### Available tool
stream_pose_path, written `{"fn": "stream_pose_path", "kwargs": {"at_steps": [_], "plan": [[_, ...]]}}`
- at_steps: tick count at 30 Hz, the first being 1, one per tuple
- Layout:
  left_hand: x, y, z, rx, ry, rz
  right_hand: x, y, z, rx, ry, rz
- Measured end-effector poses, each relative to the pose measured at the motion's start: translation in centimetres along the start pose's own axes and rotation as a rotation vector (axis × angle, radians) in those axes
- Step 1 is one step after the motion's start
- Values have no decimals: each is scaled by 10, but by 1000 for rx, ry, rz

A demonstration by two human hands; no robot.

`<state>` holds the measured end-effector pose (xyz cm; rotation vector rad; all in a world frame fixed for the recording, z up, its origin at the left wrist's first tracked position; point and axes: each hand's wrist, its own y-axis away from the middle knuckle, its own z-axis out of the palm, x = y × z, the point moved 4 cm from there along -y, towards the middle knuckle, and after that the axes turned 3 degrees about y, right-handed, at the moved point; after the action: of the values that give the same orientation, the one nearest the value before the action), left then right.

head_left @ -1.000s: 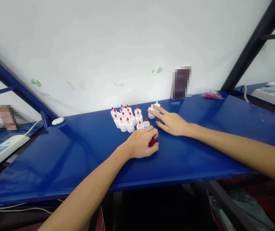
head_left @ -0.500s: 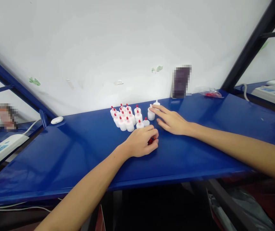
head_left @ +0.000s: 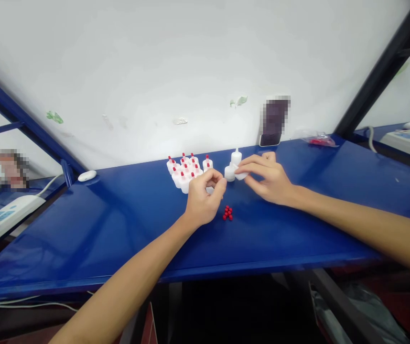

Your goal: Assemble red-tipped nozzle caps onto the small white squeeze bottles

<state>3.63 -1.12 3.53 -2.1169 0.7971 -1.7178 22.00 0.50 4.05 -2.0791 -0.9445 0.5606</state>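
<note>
My right hand (head_left: 267,180) grips a small white squeeze bottle (head_left: 241,176), tilted between thumb and fingers. Just behind it are another white bottle (head_left: 229,173) and a bottle with a bare pointed nozzle (head_left: 236,156). The thumb and index finger of my left hand (head_left: 205,193) are pinched together; what they hold, if anything, is too small to make out. In front of the fingertips lies a little heap of red caps (head_left: 228,213). Beyond my left hand stand several white bottles (head_left: 185,184) with red caps on their nozzles, some partly hidden by the hand.
A phone (head_left: 275,122), blurred out, leans on the white wall at the back. To its right lies a clear bag (head_left: 321,140) with red things inside. A white earbud case (head_left: 87,176) sits at the left on the blue table (head_left: 119,229). Blue posts frame both sides.
My left hand has lifted off the red caps and pinched its fingers, uncovering the heap. My right hand has taken hold of a white bottle and drawn it slightly nearer, tilting it.
</note>
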Motion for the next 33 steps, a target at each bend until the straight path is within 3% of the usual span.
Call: {"fn": "stream_pose_path", "kwargs": {"at_steps": [4,10,20,25,33], "plan": [[-9,-1,3,5,209,-189,-28,-1,-10,54,-116,-106],[-7,1,8,-51,325,-264,-41,-1,-11,24,-263,-201],[-9,6,7,-96,92,-67,-33,0,-13,-37,-247,-160],[-9,6,7,-107,23,-32,-30,3,-11,-16,-256,-124],[-9,6,7,-111,2,-6,-26,6,-3,-110,-279,-117]]}}
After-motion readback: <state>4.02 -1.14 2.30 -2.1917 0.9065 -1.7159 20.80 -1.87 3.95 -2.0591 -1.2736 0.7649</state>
